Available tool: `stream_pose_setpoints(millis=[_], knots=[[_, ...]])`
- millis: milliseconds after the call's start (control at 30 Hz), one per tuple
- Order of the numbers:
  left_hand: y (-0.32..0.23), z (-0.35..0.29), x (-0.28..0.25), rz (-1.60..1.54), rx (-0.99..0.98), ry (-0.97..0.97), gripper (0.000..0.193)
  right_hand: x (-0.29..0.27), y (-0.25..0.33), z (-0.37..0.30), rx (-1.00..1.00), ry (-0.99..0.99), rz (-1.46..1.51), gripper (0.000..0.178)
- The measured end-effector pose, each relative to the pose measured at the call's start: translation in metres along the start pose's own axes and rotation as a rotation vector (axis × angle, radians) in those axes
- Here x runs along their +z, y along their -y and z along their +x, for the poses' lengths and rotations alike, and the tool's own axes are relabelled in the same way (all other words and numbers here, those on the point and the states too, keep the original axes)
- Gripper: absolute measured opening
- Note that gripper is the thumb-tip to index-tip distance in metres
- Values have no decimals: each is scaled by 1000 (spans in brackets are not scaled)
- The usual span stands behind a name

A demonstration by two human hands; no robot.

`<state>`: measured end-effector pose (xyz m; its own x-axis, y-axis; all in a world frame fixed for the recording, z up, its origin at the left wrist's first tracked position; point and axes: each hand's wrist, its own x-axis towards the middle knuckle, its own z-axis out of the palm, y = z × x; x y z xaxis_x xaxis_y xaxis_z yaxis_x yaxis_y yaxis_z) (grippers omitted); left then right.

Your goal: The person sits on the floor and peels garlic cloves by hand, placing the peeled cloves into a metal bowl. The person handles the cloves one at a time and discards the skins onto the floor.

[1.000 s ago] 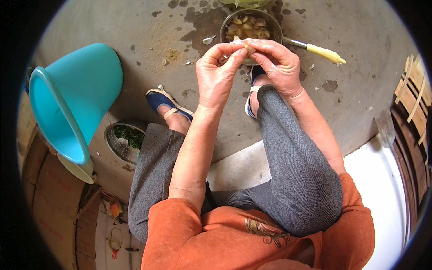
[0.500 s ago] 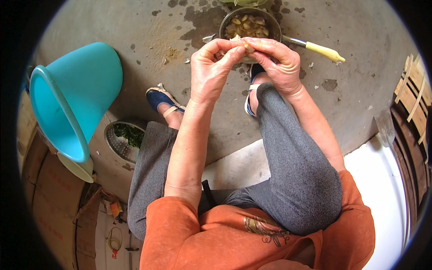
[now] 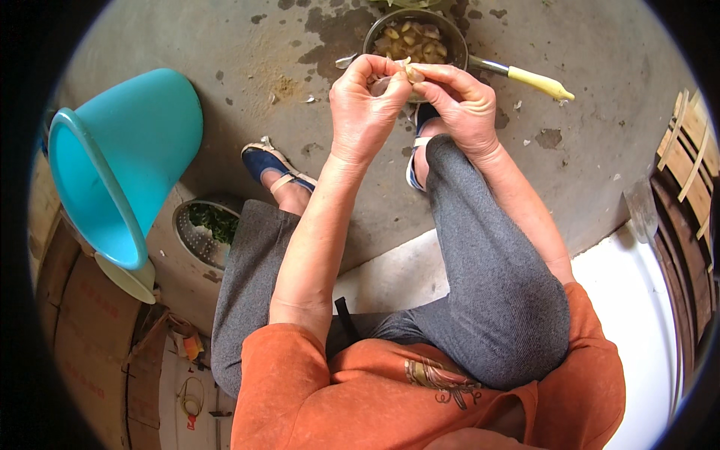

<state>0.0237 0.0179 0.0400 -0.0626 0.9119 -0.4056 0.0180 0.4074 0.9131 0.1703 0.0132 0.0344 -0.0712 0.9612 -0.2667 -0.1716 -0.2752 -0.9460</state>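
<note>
A small pale garlic clove (image 3: 412, 73) is pinched between the fingertips of both hands. My left hand (image 3: 366, 112) is closed on its left side, thumb against the forefinger, and a bit of skin stands up at the fingertips. From the right, my right hand (image 3: 466, 112) grips the clove between thumb and fingers. Just beyond the hands a pan (image 3: 459, 39) rests on the floor, its yellow handle (image 3: 538, 81) pointing right. Inside it lie several garlic cloves (image 3: 414, 39) in what looks like water. My fingers hide the pan's near side.
On the left, a turquoise bucket (image 3: 161, 120) lies tipped over. Beside my left knee sits a metal colander (image 3: 196, 244) with dark green leaves (image 3: 214, 223). Scraps of garlic skin (image 3: 346, 61) and wet spots mark the concrete floor. Wooden slats (image 3: 686, 142) and a metal blade (image 3: 641, 210) are at the right.
Both hands still pinch the clove. My left hand has shifted slightly right and turned, and its fingers have lifted a little, showing more of the clove.
</note>
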Motion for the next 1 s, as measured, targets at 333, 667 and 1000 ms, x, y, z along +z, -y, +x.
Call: stream_pose_setpoints(millis=[333, 667, 1000], knots=[[16, -8, -4, -507, -97, -34, 11, -8, 3, 9, 370, 96, 580, 22], [10, -2, -8, -588, -149, 139, 11, -7, 2, 8, 408, 154, 518, 20], [17, -8, 7, -336, -48, 46, 8, -5, -7, 4, 447, 126, 421, 28]])
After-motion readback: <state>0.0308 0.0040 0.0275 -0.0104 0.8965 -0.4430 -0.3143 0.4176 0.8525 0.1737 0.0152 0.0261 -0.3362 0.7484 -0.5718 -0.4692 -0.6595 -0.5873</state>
